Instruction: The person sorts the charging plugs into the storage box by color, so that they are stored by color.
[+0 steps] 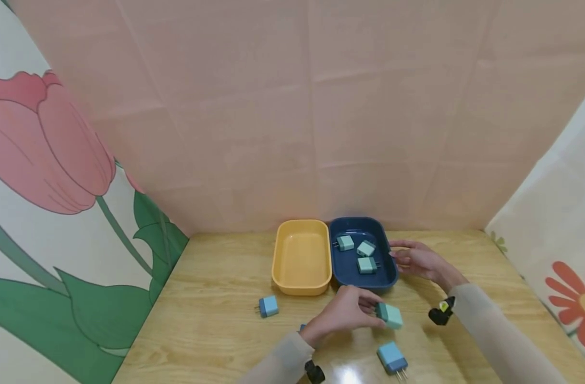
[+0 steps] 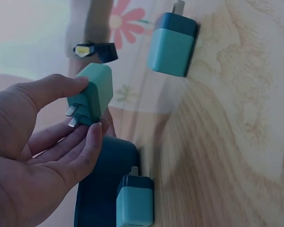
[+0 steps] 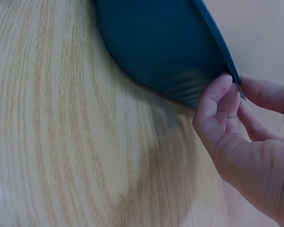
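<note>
My left hand (image 1: pixel 346 310) grips a mint-green charger plug (image 1: pixel 392 316) between thumb and fingers, just in front of the dark blue tray (image 1: pixel 338 272). In the left wrist view the held charger (image 2: pixel 100 90) shows its two metal prongs toward the palm. At the tray's right side my right hand (image 1: pixel 421 262) pinches the rim; the right wrist view shows its thumb and fingers on either side of the tray wall (image 3: pixel 156 52). Inside the tray lie three green chargers, one of them near the front (image 1: pixel 365 265).
A yellow tray (image 1: pixel 302 290) stands against the blue tray's left side. On the wooden table (image 1: pixel 215 298) lie a blue charger (image 1: pixel 269 305) at left and another blue charger (image 1: pixel 391 356) near the front. A third blue piece is mostly hidden behind my left wrist. A pink cloth (image 1: pixel 283 133) hangs behind.
</note>
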The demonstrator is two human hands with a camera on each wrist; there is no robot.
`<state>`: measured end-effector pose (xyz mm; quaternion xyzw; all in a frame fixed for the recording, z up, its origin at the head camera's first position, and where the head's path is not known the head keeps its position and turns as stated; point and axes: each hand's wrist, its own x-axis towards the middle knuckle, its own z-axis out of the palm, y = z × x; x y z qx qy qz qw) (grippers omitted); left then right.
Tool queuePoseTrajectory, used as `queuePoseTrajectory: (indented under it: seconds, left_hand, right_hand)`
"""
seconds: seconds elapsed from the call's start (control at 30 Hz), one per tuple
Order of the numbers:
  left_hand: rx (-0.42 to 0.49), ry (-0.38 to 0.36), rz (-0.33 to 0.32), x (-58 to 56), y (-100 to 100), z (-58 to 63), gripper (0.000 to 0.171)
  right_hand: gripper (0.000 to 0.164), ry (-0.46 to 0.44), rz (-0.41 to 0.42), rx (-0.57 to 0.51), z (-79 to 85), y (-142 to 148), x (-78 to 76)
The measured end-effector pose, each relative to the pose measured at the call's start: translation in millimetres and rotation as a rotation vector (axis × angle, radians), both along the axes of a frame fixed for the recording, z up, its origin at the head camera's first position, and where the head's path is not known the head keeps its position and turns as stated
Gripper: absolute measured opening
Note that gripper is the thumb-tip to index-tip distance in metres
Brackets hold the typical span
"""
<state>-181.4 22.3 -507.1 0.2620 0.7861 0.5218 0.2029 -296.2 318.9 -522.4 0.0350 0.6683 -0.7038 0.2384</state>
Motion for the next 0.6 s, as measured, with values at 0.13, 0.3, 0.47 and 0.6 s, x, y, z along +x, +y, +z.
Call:
queuePoseTrajectory:
  seconds: [0.13,0.3,0.47,0.6]
  left_hand:
    - [0.013,-0.011,-0.003,-1.4,-4,3.8,0.033]
    - [0.041,-0.046,0.000,-3.0,-10,7.6,0.033]
    - [0.042,-0.044,0.003,-4.4,-14,9.3,0.034]
    - [0.051,-0.024,-0.004,-5.9,-15,9.4,0.035]
  right_hand:
    - [0.054,-0.002,-0.003,0.003,0.5,-1,0.0]
    - [0.052,0.004,-0.002,-0.016,0.4,-3,0.6]
    - [0.052,-0.001,0.003,-0.033,0.6,-4,2.0]
    - [0.052,-0.002,0.005,-0.034,0.6,-3,2.4]
